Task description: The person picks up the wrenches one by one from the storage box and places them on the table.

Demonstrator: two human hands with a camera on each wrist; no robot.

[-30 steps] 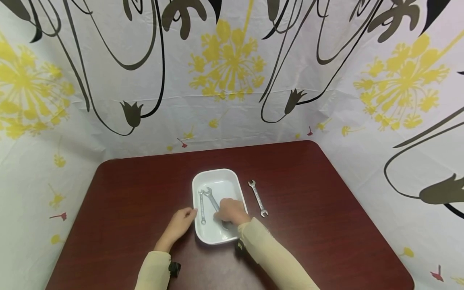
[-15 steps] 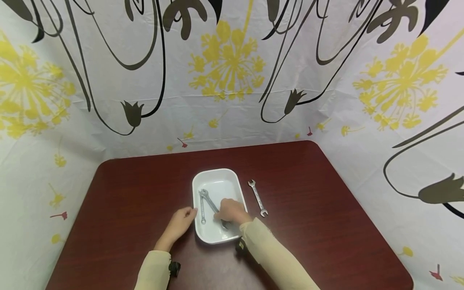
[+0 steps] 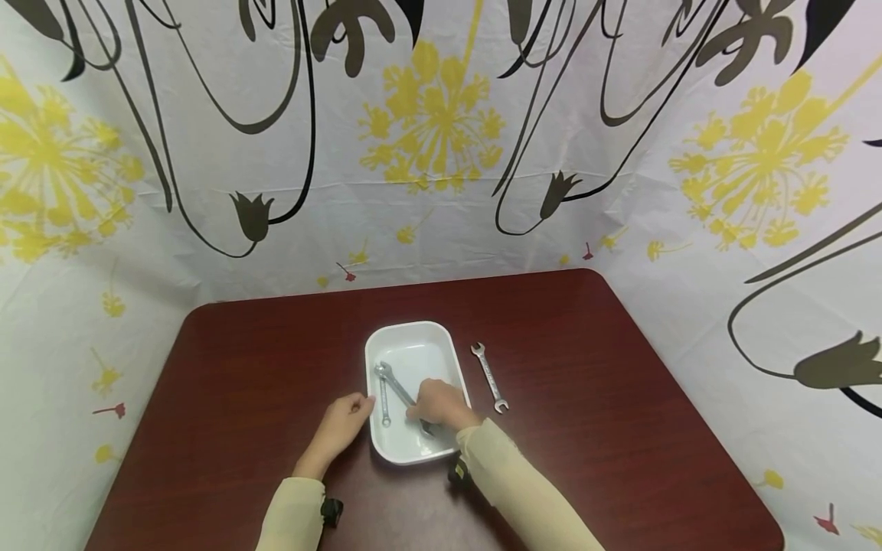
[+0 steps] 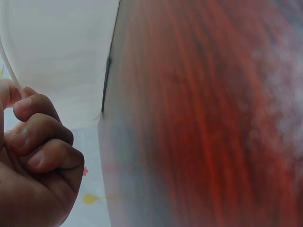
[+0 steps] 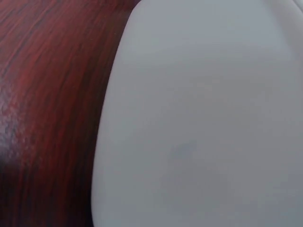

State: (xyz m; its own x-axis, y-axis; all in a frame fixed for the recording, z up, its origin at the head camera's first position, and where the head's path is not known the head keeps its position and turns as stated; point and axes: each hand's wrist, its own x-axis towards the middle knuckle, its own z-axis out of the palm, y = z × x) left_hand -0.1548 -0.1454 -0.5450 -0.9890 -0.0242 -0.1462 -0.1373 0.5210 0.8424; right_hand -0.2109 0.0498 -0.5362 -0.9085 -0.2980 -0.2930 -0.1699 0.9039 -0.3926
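Observation:
A white rectangular tray [image 3: 422, 348] stands on the table. Inside it, my right hand [image 3: 441, 402] grips the larger open-end wrench [image 3: 399, 388] around its middle, partly hiding the shaft. That wrench lies slanted, its far head overlapping the top of a smaller wrench [image 3: 385, 405] along the tray's left side. With thumb and index finger, my left hand [image 3: 342, 421] pinches the tray's left rim; the other fingers [image 4: 57, 156] curl in the left wrist view. The right wrist view has only the tray's outer wall [image 5: 189, 104] and wood, with the hand out of sight.
Another open-end wrench [image 3: 490, 379] lies on the dark red wooden table [image 3: 592, 428], just right of the tray. A white curtain [image 3: 441, 237] with flower prints hangs behind the table and at both sides.
The far head of the larger wrench has swung left onto the top of the smaller wrench, with my right hand gripping it nearly in place. My left hand has stayed at the rim.

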